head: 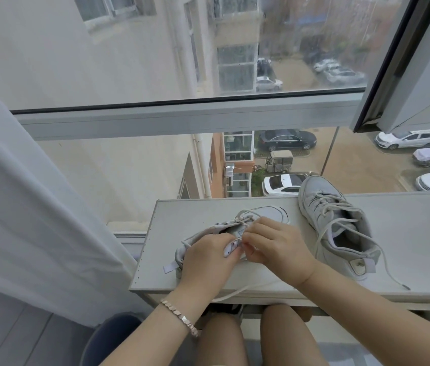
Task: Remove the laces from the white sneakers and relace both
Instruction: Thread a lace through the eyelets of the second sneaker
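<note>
On the white table (420, 233) set against the window, the near sneaker (269, 213) lies on its side close to the table's left end, heel toward the front edge, toe toward the glass. The second sneaker (340, 228) stands upright just beside it, toe at the back edge and heel toward the person. Bare tabletop stretches away to its right. A white curtain (23, 207) hangs near the table's left end.

The left hand (208, 257), with a bracelet (179, 317) at the wrist, curls round the near sneaker's upper by the eyelet row and holds it. The right hand (277, 247) pinches the lace (247, 287) at the eyelets between thumb and fingertips. One length of the lace trails over the front edge.

The near sneaker is white, with lace through its forward eyelets. The second sneaker is greyish white and laced up, with its ends loose and one running toward the front edge. A small mark on its heel patch is too small to read.
</note>
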A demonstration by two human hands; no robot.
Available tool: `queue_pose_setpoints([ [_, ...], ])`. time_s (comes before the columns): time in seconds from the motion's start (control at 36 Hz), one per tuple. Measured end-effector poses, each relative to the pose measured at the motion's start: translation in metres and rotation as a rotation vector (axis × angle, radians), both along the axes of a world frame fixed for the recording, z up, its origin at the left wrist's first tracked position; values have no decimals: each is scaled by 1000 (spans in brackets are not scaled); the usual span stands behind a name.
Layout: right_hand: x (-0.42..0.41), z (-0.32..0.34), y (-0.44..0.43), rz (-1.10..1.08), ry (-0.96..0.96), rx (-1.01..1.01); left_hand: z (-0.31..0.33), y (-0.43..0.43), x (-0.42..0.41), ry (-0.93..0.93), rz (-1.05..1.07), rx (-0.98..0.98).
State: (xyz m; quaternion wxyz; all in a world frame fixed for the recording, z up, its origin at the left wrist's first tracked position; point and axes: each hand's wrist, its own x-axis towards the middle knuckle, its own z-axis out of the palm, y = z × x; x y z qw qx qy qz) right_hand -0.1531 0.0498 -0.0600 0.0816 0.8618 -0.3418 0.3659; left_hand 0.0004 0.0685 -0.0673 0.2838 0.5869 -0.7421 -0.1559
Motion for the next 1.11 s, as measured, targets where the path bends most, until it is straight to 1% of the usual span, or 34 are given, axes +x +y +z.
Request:
queue_pose_setpoints([
  [0.06, 3, 5, 3, 15, -40, -35, 1, -3, -2, 8, 11, 38],
  [0.14, 3, 15, 11, 43, -164, -62, 3, -5, -2, 81, 83, 56],
  [0.17, 0, 17, 14, 37, -223, -44, 3, -6, -1, 100, 105, 55],
  [0.19, -3, 18, 16, 3, -303, 18, 3, -6, -1, 105, 117, 55],
  [0.22, -6, 18, 17, -49, -421, 125, 3, -7, -1, 98, 120, 63],
  [0.25, -11, 18, 16, -90, -575, 284, 3, -8, -3, 83, 116, 76],
  [0.31, -14, 17, 12, -91, -948, 696, 1, -9, -7, 44, 103, 91],
  [0.33, -15, 17, 10, -83, -1080, 858, 0, -11, -10, 33, 105, 91],
  [0.36, -15, 16, 8, -94, -1117, 956, 0, -13, -12, 20, 116, 87],
  [0.39, -14, 16, 8, -103, -1090, 1010, 0, -15, -14, -5, 132, 82],
  [0.44, -8, 15, 12, -108, -1026, 1053, 1, -18, -19, -86, 154, 68],
  [0.53, 0, 19, 22, -118, -1036, 1103, 1, -20, -26, -162, 168, 54],
  [0.61, -4, 30, 32, -67, -1025, 1134, 0, -19, -27, -177, 161, 37],
  [0.67, -13, 40, 40, -43, -985, 1155, -1, -19, -25, -180, 154, 34],
  [0.78, -33, 56, 51, -81, -924, 1172, -1, -18, -26, -185, 140, 21],
  [0.86, -46, 62, 53, -115, -777, 1182, 1, -17, -30, -194, 146, 27],
  [0.92, -50, 59, 46, -204, -565, 1189, 2, -17, -32, -214, 141, 38],
  [0.97, -50, 48, 32, -348, -382, 1212, 4, -18, -33, -232, 133, 54],
  [1.06, -39, 26, 11, -486, -207, 1252, 8, -18, -33, -273, 114, 77],
  [1.11, -31, 15, 3, -496, -164, 1256, 11, -18, -29, -271, 107, 98],
])
